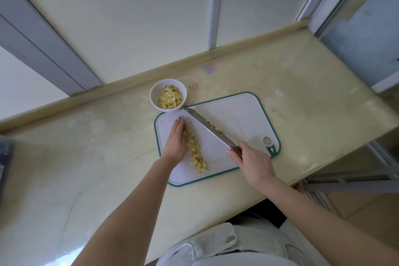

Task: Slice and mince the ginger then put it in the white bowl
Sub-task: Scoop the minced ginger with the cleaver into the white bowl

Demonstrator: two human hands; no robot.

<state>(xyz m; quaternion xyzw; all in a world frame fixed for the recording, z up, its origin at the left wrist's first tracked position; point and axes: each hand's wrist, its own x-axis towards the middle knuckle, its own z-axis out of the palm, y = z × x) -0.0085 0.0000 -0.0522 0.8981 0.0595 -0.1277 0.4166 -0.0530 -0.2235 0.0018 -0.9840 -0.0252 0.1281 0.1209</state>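
Gathering what looks like the last of the minced ginger point(197, 154) on the cutting board point(241, 119), you appear close to the end of the job. The white bowl point(154, 95) stands on the tabletop point(86, 157) just beyond the board's far left corner. It already holds a good heap of chopped ginger, and no whole root or uncut slice shows anywhere. What is left, it seems, is one long row of small yellow pieces down the left half of the board, plus a few scraps strung along the far side of the knife point(207, 128) blade. None of that has reached the bowl yet. Whether it needs another pass of chopping cannot be told from this height.

Your left grip point(175, 143) is released. The hand lies flat on the board, fingers straight and together and pointing away from you. Its right edge touches the row of ginger, as if to fence it in.

Your right grip point(253, 163) is clenched around the knife's dark handle near the board's right end. The blade runs diagonally across the board with its tip just beside the bowl's near rim. The row of ginger lies between the blade and your left palm.

Both forearms come in bare from the bottom of the view, the left nearly straight, the right angled inward toward the handle.
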